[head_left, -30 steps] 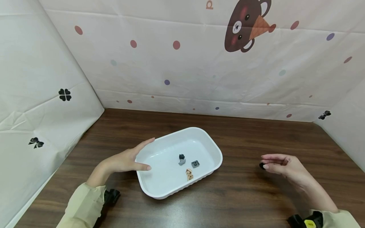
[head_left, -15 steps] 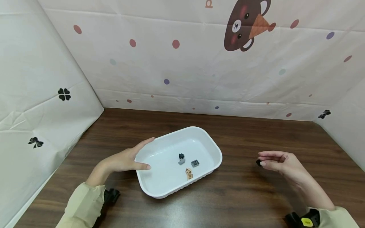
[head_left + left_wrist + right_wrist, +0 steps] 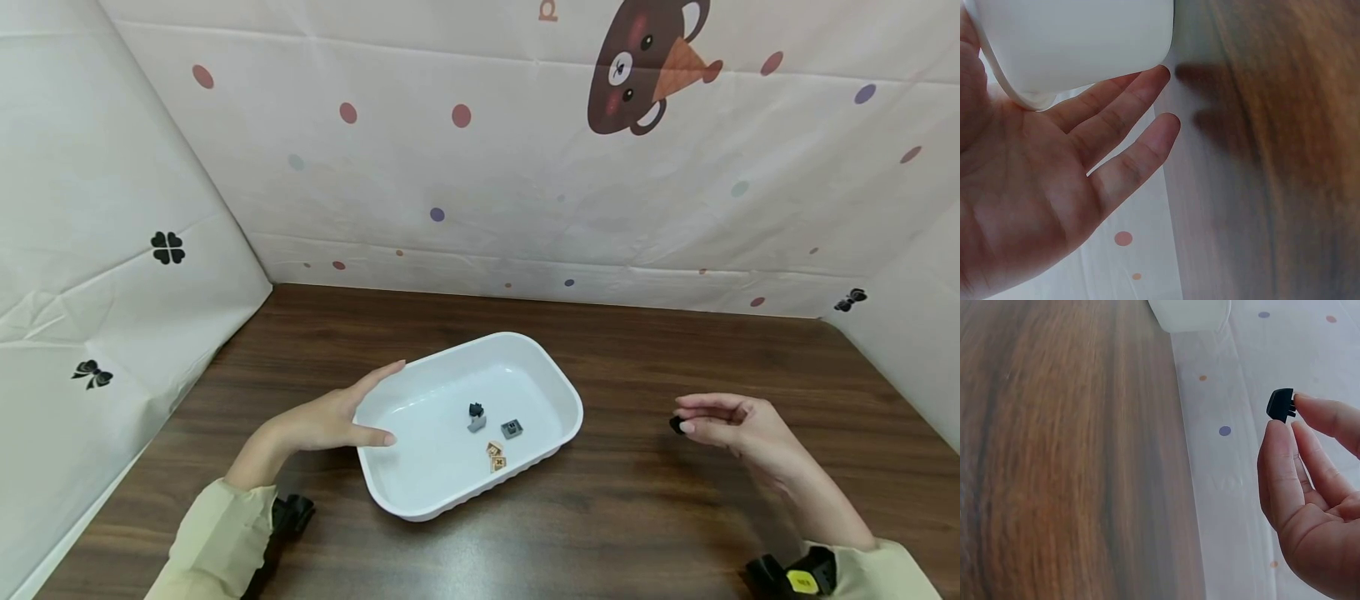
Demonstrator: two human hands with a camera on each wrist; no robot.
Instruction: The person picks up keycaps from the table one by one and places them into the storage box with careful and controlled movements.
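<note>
My left hand [image 3: 326, 425] grips the left end of a white plastic tray [image 3: 431, 475] in the head view, its thumb over the rim on the inside. In the left wrist view, the fingers [image 3: 1129, 169] of that hand spread along the outside under the rim. Off to the tray's right, my right hand [image 3: 738, 427] pinches a small black plastic piece [image 3: 1280, 405] between thumb and finger. Short prongs stick out of one side of it. Inside the tray lie a dark piece [image 3: 476, 409], a light grey piece [image 3: 477, 424], a grey square piece [image 3: 512, 429] and tan pieces [image 3: 498, 463].
A brown wood-grain table [image 3: 615, 500] carries the tray. White printed sheeting [image 3: 510, 183] rises along the back edge and both sides. Black straps sit on both wrists, the right one with a yellow-faced device [image 3: 802, 582].
My right hand has moved slightly left with the black piece between its fingertips. My left hand and the tray stay in place.
</note>
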